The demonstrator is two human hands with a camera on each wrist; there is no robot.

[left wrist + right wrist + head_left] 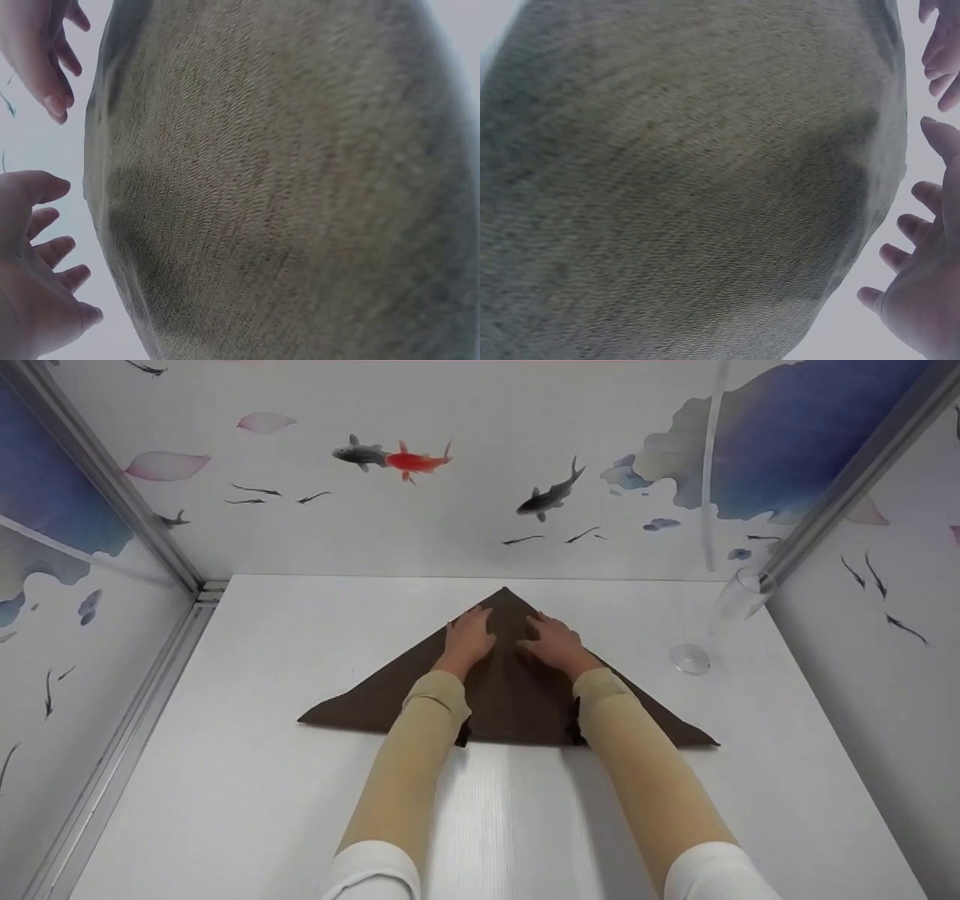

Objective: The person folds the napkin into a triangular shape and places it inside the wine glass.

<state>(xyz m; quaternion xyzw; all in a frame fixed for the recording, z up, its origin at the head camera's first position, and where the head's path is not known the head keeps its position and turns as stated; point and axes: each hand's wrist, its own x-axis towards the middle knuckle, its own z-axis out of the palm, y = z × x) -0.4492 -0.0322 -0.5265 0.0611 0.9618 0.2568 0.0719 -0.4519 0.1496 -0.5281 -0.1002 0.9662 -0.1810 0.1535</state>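
Note:
A dark brown cloth lies on the white table as a wide triangle, its tip toward the back and its long edge toward me. Over its upper left side is my left hand, fingers extended toward the tip. My right hand is over the upper right side, fingers spread and thumb pointing inward. The wrist views show loosely spread fingers on the left hand and the right hand, with no cloth between them. The woven cloth fills most of both wrist views.
A clear stemmed glass stands at the back right, beyond the cloth's right slope. White panels printed with fish and petals rise behind and at both sides. Grey metal rails frame the corners.

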